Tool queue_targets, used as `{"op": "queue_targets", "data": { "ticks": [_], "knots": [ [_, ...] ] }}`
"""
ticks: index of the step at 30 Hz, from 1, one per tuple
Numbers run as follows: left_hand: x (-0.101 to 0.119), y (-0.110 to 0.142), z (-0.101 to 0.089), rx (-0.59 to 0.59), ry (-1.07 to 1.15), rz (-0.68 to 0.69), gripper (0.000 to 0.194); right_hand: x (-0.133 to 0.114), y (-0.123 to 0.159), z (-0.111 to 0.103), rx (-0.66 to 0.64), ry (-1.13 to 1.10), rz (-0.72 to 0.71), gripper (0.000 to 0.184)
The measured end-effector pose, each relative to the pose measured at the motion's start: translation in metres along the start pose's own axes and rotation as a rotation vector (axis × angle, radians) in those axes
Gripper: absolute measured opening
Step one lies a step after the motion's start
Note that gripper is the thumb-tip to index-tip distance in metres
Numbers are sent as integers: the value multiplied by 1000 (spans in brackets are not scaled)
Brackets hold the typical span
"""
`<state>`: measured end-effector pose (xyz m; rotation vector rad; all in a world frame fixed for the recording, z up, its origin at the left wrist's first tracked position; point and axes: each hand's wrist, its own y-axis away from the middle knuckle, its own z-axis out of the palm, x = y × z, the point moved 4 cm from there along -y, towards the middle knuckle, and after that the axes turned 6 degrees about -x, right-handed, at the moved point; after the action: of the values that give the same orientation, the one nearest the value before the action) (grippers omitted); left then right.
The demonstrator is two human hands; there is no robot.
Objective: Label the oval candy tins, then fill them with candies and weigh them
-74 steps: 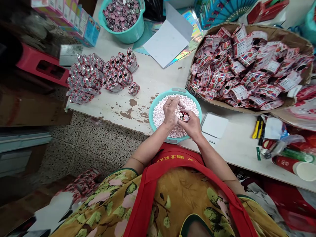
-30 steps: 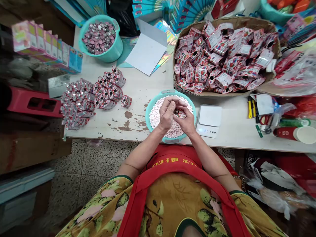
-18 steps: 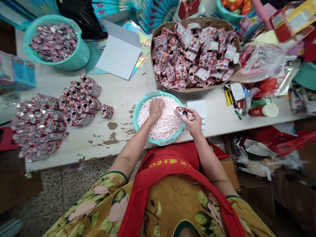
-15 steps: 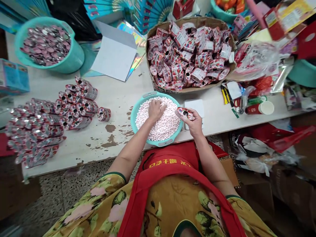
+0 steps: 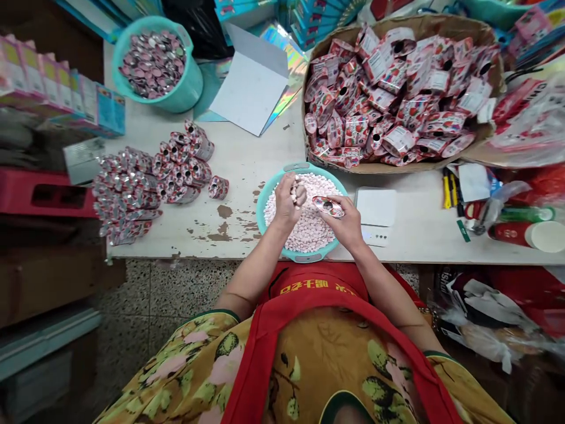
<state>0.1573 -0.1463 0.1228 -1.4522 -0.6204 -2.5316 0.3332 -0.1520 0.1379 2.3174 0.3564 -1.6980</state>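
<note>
A turquoise basin [image 5: 260, 219] full of small pale pink candies [image 5: 309, 232] sits at the table's near edge. Above its left part my left hand [image 5: 289, 197] is closed around a scoop of these candies, some showing between the fingers. My right hand [image 5: 346, 222] grips a small red-and-white printed packet [image 5: 329, 206] with a dark round hole, over the right side of the basin. Similar packets [image 5: 188, 162] are grouped on the table to the left, with a single packet [image 5: 218, 187] a little apart from them.
A large cardboard box [image 5: 309, 154] heaped with printed packets stands behind the basin. A flat white scale [image 5: 376, 206] lies to its right. At the back left is a turquoise bucket [image 5: 189, 88] of shiny pink discs. Cutters [image 5: 450, 188] and a red paper cup [image 5: 512, 232] lie farther right.
My left hand has risen from the candies and closed on a handful. My right hand keeps hold of the packet, now nearer the left hand. The view has shifted left.
</note>
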Motion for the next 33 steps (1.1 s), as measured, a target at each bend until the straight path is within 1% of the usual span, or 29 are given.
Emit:
{"op": "queue_targets", "data": {
  "ticks": [2,4,8,11,14,16,19,20,21,22,26,27,28,29,31,33],
  "knots": [
    [12,10,13,-11,52,53,38,-5,-5,15,-58,33,-29,36],
    [19,17,22,-9,54,88,36,-7,-8,26,-86,57,-37,37],
    [17,23,26,18,19,98,37,-7,-10,36,-116,80,-37,38],
    [13,21,26,23,27,107,40,-5,-9,38,-114,69,-39,37],
    [10,14,24,38,29,65,41,-1,-9,36,-107,43,-25,38],
    [10,7,20,70,13,39,41,1,-8,31,-108,27,-8,38],
    [12,-3,9,128,-25,67,40,6,-7,20,-103,-31,25,37],
    [12,-4,6,125,-56,65,41,7,-6,15,-100,-54,40,39],
    [10,-6,5,97,-104,46,41,9,-6,11,-98,-71,57,40],
    [7,-6,5,45,-170,16,41,10,-6,7,-96,-80,72,41],
    [-7,1,14,-282,-510,-86,31,12,-9,0,-84,-47,106,39],
    [-10,3,15,-339,-567,-97,29,11,-10,-1,-83,-40,113,38],
    [-13,4,14,-371,-609,-103,26,10,-10,-2,-82,-39,123,38],
    [-14,3,10,-371,-646,-102,24,10,-9,-5,-82,-46,137,38],
    [-14,-3,-2,-306,-771,-64,19,10,-6,-15,-73,-92,169,41],
    [-14,-12,-16,-267,-1007,9,16,17,-1,-34,-23,-158,191,47]
  ]
}}
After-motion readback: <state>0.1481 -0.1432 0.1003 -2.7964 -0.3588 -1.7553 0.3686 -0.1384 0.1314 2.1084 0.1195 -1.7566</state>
